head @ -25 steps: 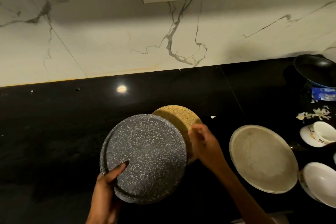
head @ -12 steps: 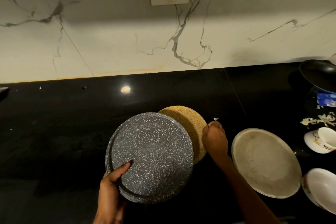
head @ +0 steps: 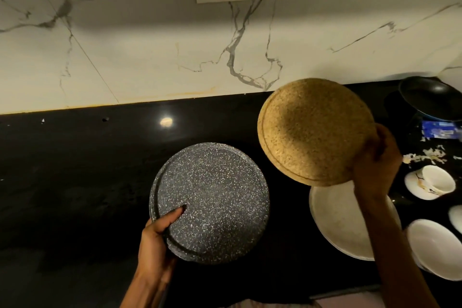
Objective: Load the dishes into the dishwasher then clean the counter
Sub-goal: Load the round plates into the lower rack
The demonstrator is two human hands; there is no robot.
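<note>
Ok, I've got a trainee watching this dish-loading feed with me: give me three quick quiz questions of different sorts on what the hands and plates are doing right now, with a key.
1. True or false: the left hand grips the round grey speckled plate with its thumb on the plate's upper face.
2. Which thing does the right hand hold? A) the round tan speckled plate B) the large cream plate C) the black pan
3. Fill in: the tan plate is raised and tilted above the black ____.

Key: 1 true; 2 A; 3 counter.
</note>
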